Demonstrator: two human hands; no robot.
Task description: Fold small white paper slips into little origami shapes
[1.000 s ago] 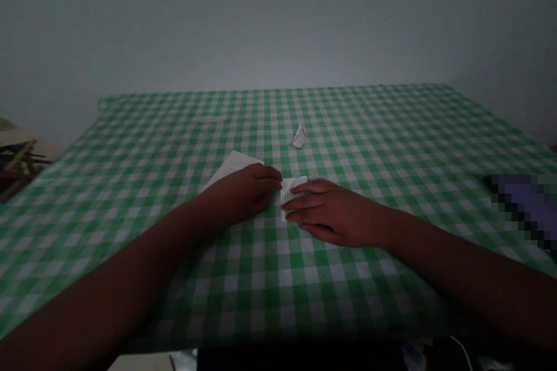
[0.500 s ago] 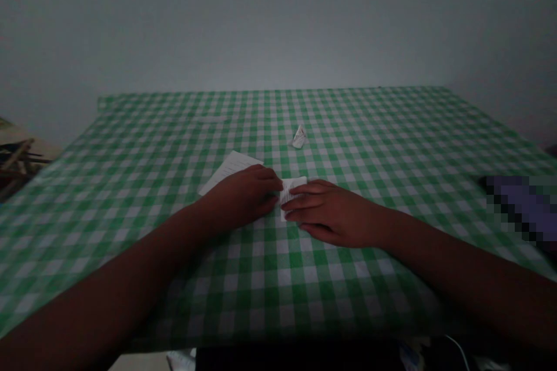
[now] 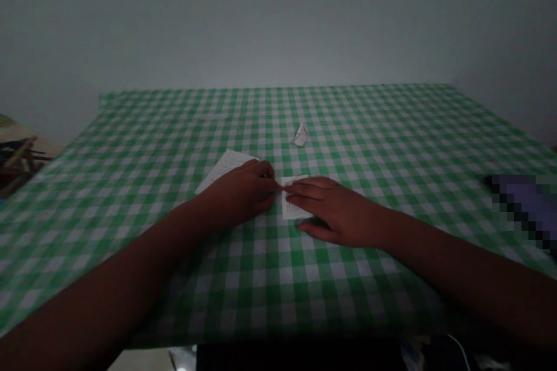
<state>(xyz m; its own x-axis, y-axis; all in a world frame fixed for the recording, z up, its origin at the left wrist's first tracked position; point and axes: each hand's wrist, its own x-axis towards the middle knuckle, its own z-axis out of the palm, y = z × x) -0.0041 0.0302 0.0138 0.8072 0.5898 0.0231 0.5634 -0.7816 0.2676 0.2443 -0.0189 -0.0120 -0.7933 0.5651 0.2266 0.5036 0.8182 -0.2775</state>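
Note:
My left hand [image 3: 243, 194] rests on the green gingham tablecloth [image 3: 278, 295], its fingers close together. Its extended fingertip reaches the top left of a small printed paper slip [image 3: 292, 208]. My right hand [image 3: 335, 210] lies with its fingers flat across that slip, covering its upper right part. Behind my left hand, a larger white printed sheet [image 3: 225, 166] lies partly hidden by it. A little farther away sits a crumpled scrap of paper [image 3: 300, 135], touched by neither hand.
The cloth-covered table ends at a pale wall behind it. A pixelated dark and purple object [image 3: 524, 203] lies near the right side. A wooden item with dark contents [image 3: 17, 159] stands beyond the left edge. Dark shapes and a white cable lie below the near edge.
The small slip now lies more fully spread, with more of its lower part showing. My right fingers have shifted across its top, and my left fingertip now meets them.

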